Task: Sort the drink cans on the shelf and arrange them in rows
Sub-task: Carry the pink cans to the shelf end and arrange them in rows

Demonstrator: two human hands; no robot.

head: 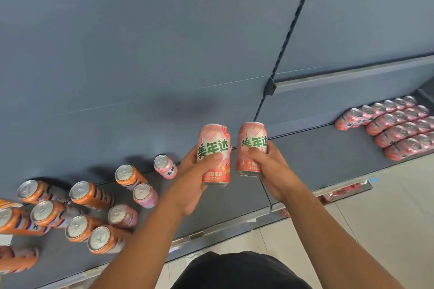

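On the left of the dark grey metal shelf [317, 155], tall orange aluminium drink cans [91, 196] stand in a loose, unsorted cluster, with a few shorter loose pink cans [145, 195] scattered along its right edge. At centre, above the shelf, the left hand [192, 178] curls its fingers round one upright pink can with green lettering [214, 148]; just beside it the right hand [270, 166] grips a second matching pink can [252, 138], a narrow gap between the two. On the far right of the shelf, rowed pink cans [399, 129] stand packed in straight lines, touching one another.
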